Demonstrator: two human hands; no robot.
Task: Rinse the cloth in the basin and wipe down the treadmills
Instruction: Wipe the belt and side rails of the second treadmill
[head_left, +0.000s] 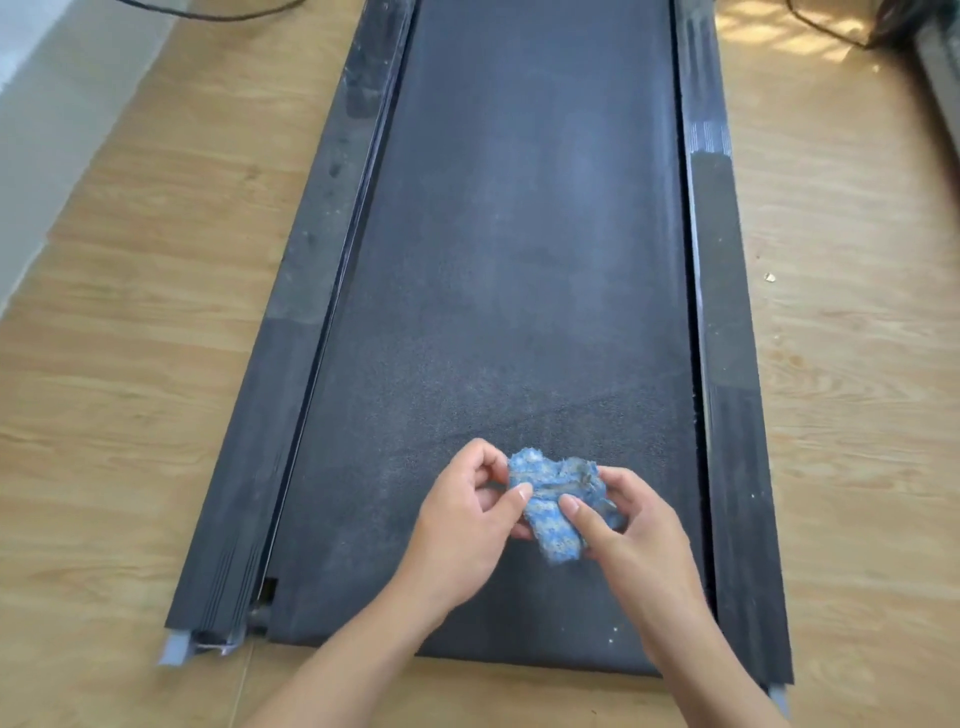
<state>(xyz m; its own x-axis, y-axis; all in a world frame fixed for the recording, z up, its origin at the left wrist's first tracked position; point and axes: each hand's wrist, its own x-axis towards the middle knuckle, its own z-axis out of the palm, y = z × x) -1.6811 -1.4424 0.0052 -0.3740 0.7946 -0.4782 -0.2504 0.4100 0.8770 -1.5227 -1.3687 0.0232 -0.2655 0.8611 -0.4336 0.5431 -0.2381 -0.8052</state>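
A crumpled blue and white cloth (556, 499) is held between both hands, just above the near end of the treadmill's dark belt (519, 234). My left hand (462, 525) pinches the cloth's left edge between thumb and fingers. My right hand (628, 530) grips its right side, thumb on top. The belt looks dusty and grey further up, darker in a patch close to the cloth. No basin is in view.
Black side rails run along the belt, the left rail (291, 364) and the right rail (727, 338). Wooden floor (130, 364) surrounds the treadmill. A black cable (218, 13) lies at the top left. Part of another machine (935, 62) shows at the top right.
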